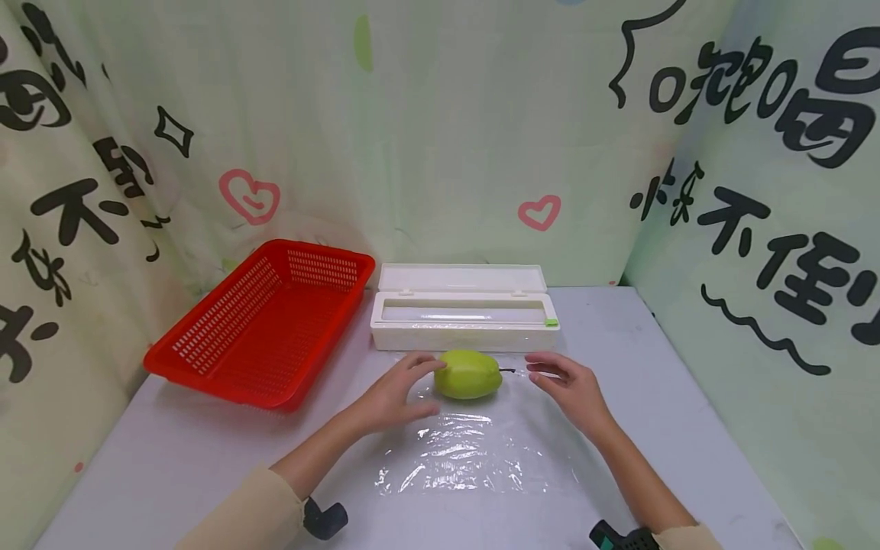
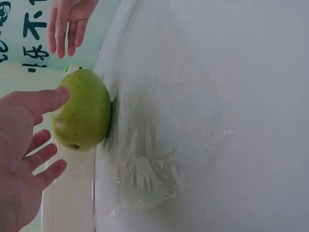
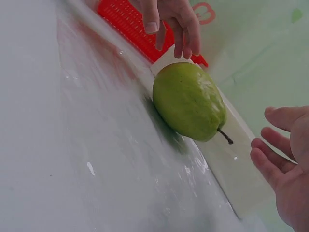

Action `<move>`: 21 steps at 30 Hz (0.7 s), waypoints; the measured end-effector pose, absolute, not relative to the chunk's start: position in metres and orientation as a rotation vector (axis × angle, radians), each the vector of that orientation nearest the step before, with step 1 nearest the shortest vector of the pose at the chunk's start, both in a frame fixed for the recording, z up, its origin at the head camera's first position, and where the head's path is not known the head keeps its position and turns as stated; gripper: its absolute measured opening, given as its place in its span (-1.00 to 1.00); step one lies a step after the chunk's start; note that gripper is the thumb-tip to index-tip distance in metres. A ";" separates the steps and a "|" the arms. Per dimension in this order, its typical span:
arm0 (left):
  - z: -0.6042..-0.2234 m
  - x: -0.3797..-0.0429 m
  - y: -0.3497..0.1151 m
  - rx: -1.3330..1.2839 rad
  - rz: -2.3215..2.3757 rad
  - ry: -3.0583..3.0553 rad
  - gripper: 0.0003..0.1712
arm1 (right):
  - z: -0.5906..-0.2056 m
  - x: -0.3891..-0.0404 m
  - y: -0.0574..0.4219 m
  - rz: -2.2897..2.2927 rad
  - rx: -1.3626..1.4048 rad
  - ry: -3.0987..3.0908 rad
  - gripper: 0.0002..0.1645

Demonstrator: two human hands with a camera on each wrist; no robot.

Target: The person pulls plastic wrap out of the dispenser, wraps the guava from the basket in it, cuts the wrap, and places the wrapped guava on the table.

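Observation:
A green pear (image 1: 467, 375) lies on its side on a sheet of clear plastic wrap (image 1: 457, 458), its dark stem to the right. My left hand (image 1: 392, 396) is at the pear's left end, thumb and fingers spread apart. Its fingertips overlap the pear in the head view, but contact cannot be told. Off the stem end, my right hand (image 1: 574, 393) hovers with loosely bent fingers and nothing in them. The right wrist view shows a gap between that hand and the pear (image 3: 189, 101). Just behind the pear stands a white cling film box (image 1: 467, 338), its lid raised.
At the back left sits a red plastic basket (image 1: 206, 336) with slotted sides. The white table (image 1: 687, 428) runs back to a printed curtain (image 1: 447, 137), which also hangs at both sides. A green slider (image 1: 551, 322) is at the right end of the box.

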State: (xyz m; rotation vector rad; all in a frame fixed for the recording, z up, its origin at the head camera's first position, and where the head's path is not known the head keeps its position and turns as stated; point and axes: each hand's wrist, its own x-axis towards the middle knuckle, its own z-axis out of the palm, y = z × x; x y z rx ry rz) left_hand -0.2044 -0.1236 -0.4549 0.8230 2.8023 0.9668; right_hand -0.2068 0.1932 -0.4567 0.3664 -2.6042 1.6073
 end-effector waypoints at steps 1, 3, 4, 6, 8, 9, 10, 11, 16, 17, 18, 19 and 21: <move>-0.455 -0.203 -0.125 0.817 0.967 2.799 -0.23 | -0.457 -0.205 0.193 1.607 0.366 -2.608 -0.59; -0.457 -0.201 -0.127 0.815 0.968 2.793 -0.23 | -0.457 -0.201 0.194 1.619 0.369 -2.604 -0.59; -0.457 -0.199 -0.128 0.820 0.968 2.789 -0.23 | -0.458 -0.200 0.194 1.627 0.374 -2.602 -0.59; -0.458 -0.197 -0.130 0.827 0.970 2.781 -0.22 | -0.460 -0.196 0.195 1.642 0.393 -2.595 -0.58; -0.459 -0.193 -0.132 0.837 0.982 2.767 -0.23 | -0.461 -0.193 0.195 1.664 0.409 -2.583 -0.59; -0.459 -0.192 -0.132 0.837 0.990 2.758 -0.23 | -0.461 -0.191 0.195 1.669 0.413 -2.584 -0.59; -0.460 -0.190 -0.133 0.840 0.998 2.751 -0.23 | -0.462 -0.190 0.195 1.661 0.413 -2.594 -0.59; -0.461 -0.188 -0.133 0.843 1.010 2.743 -0.23 | -0.462 -0.188 0.196 1.658 0.412 -2.600 -0.60; -0.466 -0.180 -0.132 0.869 1.040 2.708 -0.25 | -0.466 -0.178 0.197 1.660 0.396 -2.632 -0.63; -0.467 -0.179 -0.132 0.872 1.042 2.700 -0.25 | -0.467 -0.177 0.197 1.689 0.396 -2.621 -0.63; -0.469 -0.177 -0.132 0.872 1.041 2.691 -0.25 | -0.468 -0.175 0.197 1.703 0.402 -2.617 -0.63; -0.470 -0.176 -0.132 0.868 1.045 2.682 -0.25 | -0.470 -0.173 0.196 1.730 0.404 -2.607 -0.63; -0.471 -0.173 -0.133 0.866 1.043 2.672 -0.24 | -0.473 -0.170 0.195 1.776 0.411 -2.590 -0.63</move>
